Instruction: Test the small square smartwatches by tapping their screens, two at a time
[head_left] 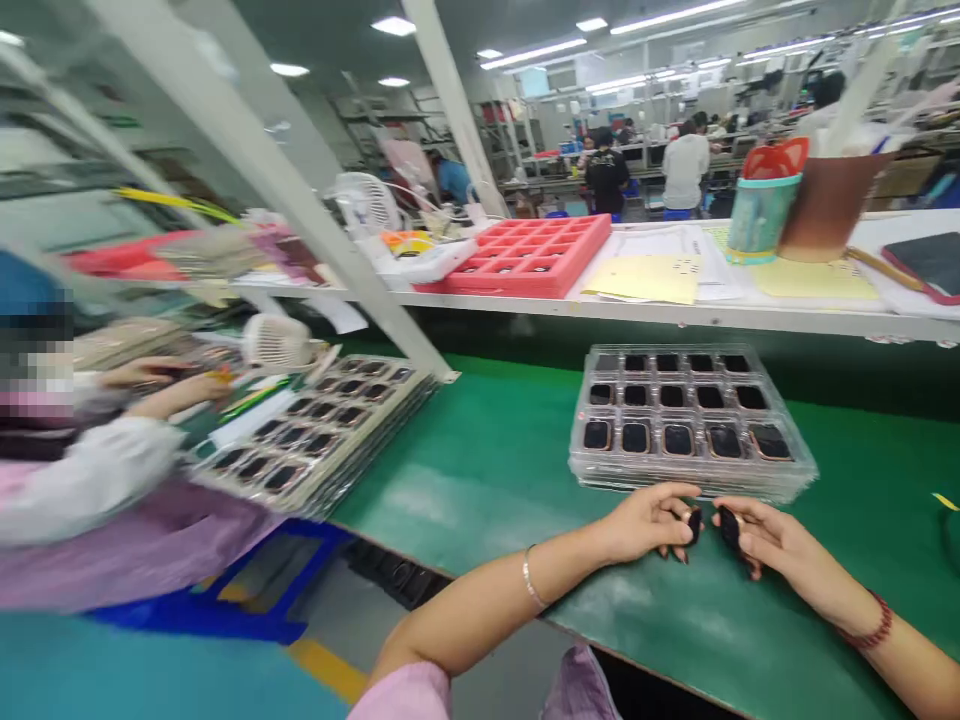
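Across the workplace spreads a green tabletop (465,470), whose wide surface seems to give both forearms enough room. Above its far side runs a white shelf (637,313), and on it lies a red tray (517,284) with compartments, probably put there to leave more space below. On the tabletop, just beyond the hands, there is a stack of clear trays (682,475); so near a position likely makes its compartments easy to reach. Most compartments of the top tray bear one dark piece each, apparently so that the faces do not rub together. In front of this stack, the left hand (649,525) and the right hand (780,545) are near each other. The left fingers grasp a first black piece (695,524), and the right fingers grasp a second black piece (728,527). Both pieces are tilted up and apart, perhaps for looking at them side by side.
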